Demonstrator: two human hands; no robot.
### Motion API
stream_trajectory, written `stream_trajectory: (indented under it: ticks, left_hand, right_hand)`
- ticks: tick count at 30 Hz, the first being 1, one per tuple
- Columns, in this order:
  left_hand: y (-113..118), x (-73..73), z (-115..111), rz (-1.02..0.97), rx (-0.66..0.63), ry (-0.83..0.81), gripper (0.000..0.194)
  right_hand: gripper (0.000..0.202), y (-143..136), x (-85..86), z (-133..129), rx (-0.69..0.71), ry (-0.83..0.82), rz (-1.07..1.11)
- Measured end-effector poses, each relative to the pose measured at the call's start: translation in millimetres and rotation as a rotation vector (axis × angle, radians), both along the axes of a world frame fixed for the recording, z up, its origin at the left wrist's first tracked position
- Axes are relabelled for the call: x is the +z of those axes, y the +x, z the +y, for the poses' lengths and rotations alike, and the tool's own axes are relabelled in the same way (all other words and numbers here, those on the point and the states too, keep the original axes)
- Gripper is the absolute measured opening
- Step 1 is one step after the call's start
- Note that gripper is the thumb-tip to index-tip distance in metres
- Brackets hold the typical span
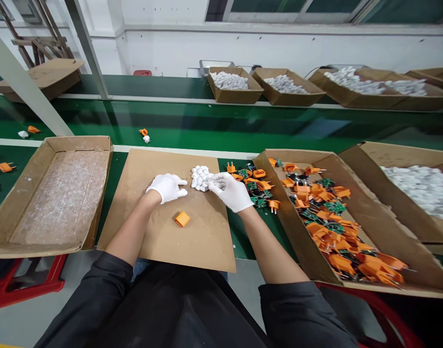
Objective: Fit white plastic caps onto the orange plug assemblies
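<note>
Both my hands wear white gloves and rest on a flat cardboard sheet [159, 241]. My left hand [167, 187] lies on the sheet with its fingers curled, just left of a small pile of white plastic caps [199, 177]. My right hand [229, 190] touches the right side of that pile, fingertips pinched on a small white piece. An orange plug part [182, 219] lies alone on the sheet below my left hand. Right of my right hand sits a loose heap of orange plugs with green circuit boards [256, 186].
An empty cardboard tray [62, 193] sits at the left. A box of orange plug parts [333, 217] and a box of white caps [420, 188] stand at the right. The green conveyor belt [221, 125] runs behind, with more boxes of white parts [232, 84] beyond it.
</note>
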State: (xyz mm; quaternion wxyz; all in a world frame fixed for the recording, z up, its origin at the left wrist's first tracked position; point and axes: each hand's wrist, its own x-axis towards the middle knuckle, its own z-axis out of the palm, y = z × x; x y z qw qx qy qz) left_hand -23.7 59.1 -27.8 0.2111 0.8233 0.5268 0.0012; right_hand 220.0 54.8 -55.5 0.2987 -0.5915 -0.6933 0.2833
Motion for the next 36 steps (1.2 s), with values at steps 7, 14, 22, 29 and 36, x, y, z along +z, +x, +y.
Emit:
stream_trajectory:
  ticks: [7, 14, 22, 29, 36]
  left_hand:
    - [5, 12.0, -6, -0.263, 0.069, 0.161, 0.034]
    - [21, 21.1, -25, -0.367, 0.09, -0.044, 0.051]
    - [25, 10.8, -21, -0.43, 0.274, -0.157, 0.05]
    - [23, 10.1, -23, -0.53, 0.155, -0.303, 0.058]
    - [21, 9.6, -19, -0.702, 0.218, -0.586, 0.061]
  right_hand:
    - [0.054, 2, 4.1, -11, 0.125, 0.015, 0.475]
    - [0.045, -45, 23.5, -26, 0.215, 0.293, 0.033]
    - [0.064, -60, 7.3, -17, 0.342, 0.328, -0.025]
    - [0.064, -65, 5.8, -27, 0.295, 0.274, 0.001]
    - [0.049, -55, 14.9, -28, 0.179, 0.27, -0.017]
